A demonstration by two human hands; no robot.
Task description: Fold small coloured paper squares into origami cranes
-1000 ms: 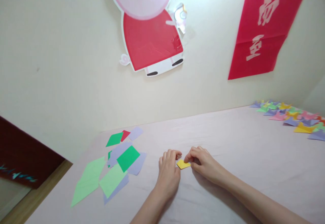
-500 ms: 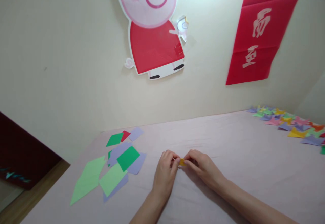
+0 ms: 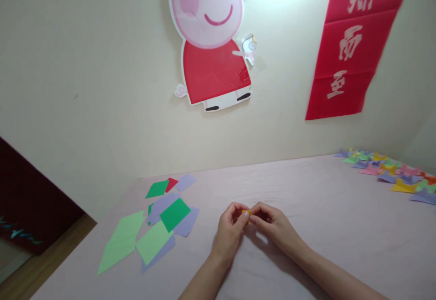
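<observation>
A small folded yellow paper point(image 3: 247, 212) is pinched between the fingertips of both hands, lifted a little off the pale pink table point(image 3: 323, 227). My left hand point(image 3: 230, 234) grips its left side and my right hand point(image 3: 274, 227) grips its right side. Most of the paper is hidden by my fingers. To the left lie loose paper squares point(image 3: 153, 227) in green, lilac and red, flat on the table.
Several folded paper shapes point(image 3: 391, 170) in mixed colours lie in a row at the far right of the table. The wall behind carries a cartoon pig cut-out point(image 3: 214, 50) and a red banner point(image 3: 347, 50). The table's left edge drops to a wooden floor point(image 3: 41, 263).
The yellow paper lay flat on the table under my fingertips; it is now folded smaller and raised between both hands. The view has tilted slightly.
</observation>
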